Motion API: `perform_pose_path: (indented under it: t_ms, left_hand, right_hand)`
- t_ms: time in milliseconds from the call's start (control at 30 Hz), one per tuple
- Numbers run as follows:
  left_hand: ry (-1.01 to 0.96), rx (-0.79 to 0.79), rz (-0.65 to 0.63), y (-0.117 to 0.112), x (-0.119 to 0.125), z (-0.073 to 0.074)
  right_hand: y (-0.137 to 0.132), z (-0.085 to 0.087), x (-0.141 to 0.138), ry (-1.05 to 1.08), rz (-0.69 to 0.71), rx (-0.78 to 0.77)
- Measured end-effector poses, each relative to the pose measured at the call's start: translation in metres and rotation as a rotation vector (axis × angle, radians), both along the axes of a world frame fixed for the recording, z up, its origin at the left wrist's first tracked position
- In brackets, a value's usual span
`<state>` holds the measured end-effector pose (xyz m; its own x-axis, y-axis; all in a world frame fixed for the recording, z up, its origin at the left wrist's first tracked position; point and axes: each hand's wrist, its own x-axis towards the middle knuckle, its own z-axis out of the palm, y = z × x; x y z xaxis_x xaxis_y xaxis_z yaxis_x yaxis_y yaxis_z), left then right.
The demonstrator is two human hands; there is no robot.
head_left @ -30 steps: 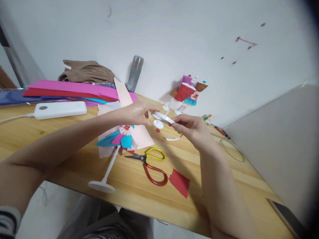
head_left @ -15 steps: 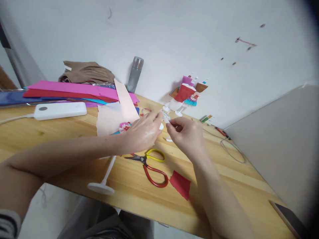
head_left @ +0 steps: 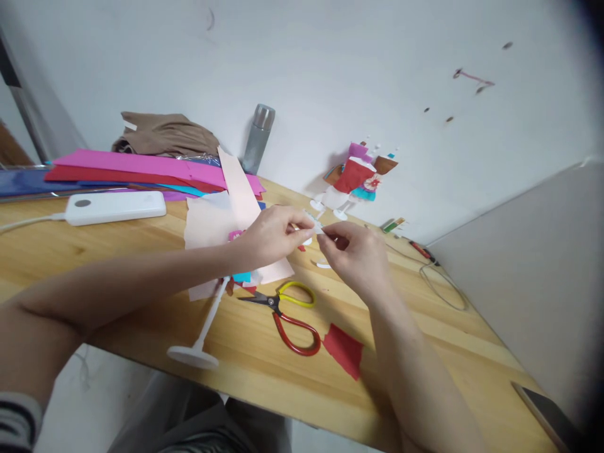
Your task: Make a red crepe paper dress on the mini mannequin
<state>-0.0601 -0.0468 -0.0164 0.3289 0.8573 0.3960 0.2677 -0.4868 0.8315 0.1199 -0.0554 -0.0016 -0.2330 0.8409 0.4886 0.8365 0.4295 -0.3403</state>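
Observation:
Above the table, my left hand (head_left: pixel 274 236) pinches one end of a small white strip (head_left: pixel 315 224) between thumb and fingers. My right hand (head_left: pixel 356 255) is closed in a pinch at the strip's other end, so the fingertips nearly meet. Whether the strip is tape or paper I cannot make out. Below the hands lie scissors (head_left: pixel 272 302) with one yellow and one red handle, blades apart. A red paper scrap (head_left: pixel 344 350) is beside them. Under my left forearm a white stand (head_left: pixel 192 357) leans, its upper part partly hidden beside pale pink paper (head_left: pixel 207 223).
Small dressed mannequin figures (head_left: pixel 353 177) stand by the wall. At the back left are stacked coloured paper (head_left: pixel 136 168), brown cloth (head_left: pixel 170 133) and a grey flask (head_left: pixel 259 139). A white power bank (head_left: pixel 116 207) with a cable lies in front. A dark phone-like slab (head_left: pixel 547 412) sits at the right edge.
My left hand has turned from lying palm-down over the strip to pinching it, uncovering more pink paper and a blue piece below. The right hand has hardly moved.

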Motion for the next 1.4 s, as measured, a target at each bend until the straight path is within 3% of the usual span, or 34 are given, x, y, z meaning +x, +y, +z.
perform_pose_path:
  t_ms: [133,233,400,500,567,700,800,933,1000,1067,1200,1267,1400]
  left_hand:
    - [-0.157,-0.217,-0.050,0.005,0.001,-0.001]
    - [-0.207,-0.285,-0.020,0.007,0.001,-0.003]
    - [-0.093,-0.062,0.096,0.012,-0.002,-0.008]
    - [-0.059,0.055,0.083,0.016,-0.006,-0.008]
    - [-0.069,-0.016,-0.009,0.018,-0.007,-0.006]
    - [-0.118,-0.325,-0.124,0.017,-0.007,0.001]
    - [-0.169,-0.425,-0.083,0.014,-0.008,0.007]
    - [-0.277,-0.461,0.024,0.017,-0.012,0.014]
    - [-0.334,-0.474,0.040,0.020,-0.015,0.016]
    - [-0.373,-0.490,0.023,0.022,-0.017,0.017]
    - [-0.414,-0.543,-0.009,0.022,-0.020,0.019]
    - [-0.425,-0.572,-0.026,0.023,-0.021,0.018]
    - [-0.428,-0.614,-0.059,0.024,-0.021,0.014]
  right_hand:
    - [-0.001,-0.002,-0.001,-0.031,0.008,0.023]
    - [-0.002,-0.003,-0.004,-0.064,0.009,0.020]
    - [-0.002,0.001,-0.003,-0.075,0.059,-0.057]
    - [0.002,0.003,0.003,0.001,0.122,-0.139]
    - [0.007,0.002,0.008,0.075,0.161,-0.197]
    - [0.018,-0.001,0.016,0.315,0.261,-0.284]
    - [0.022,-0.002,0.022,0.478,0.312,-0.296]
    - [0.020,0.006,0.030,0.623,0.289,-0.191]
    - [0.016,0.009,0.030,0.519,0.282,-0.269]
    - [0.009,0.008,0.027,0.255,0.340,-0.473]
    - [-0.013,-0.010,0.015,-0.240,0.454,-0.752]
    - [-0.027,-0.022,0.011,-0.324,0.441,-0.782]
    - [-0.053,-0.039,0.013,-0.412,0.355,-0.703]
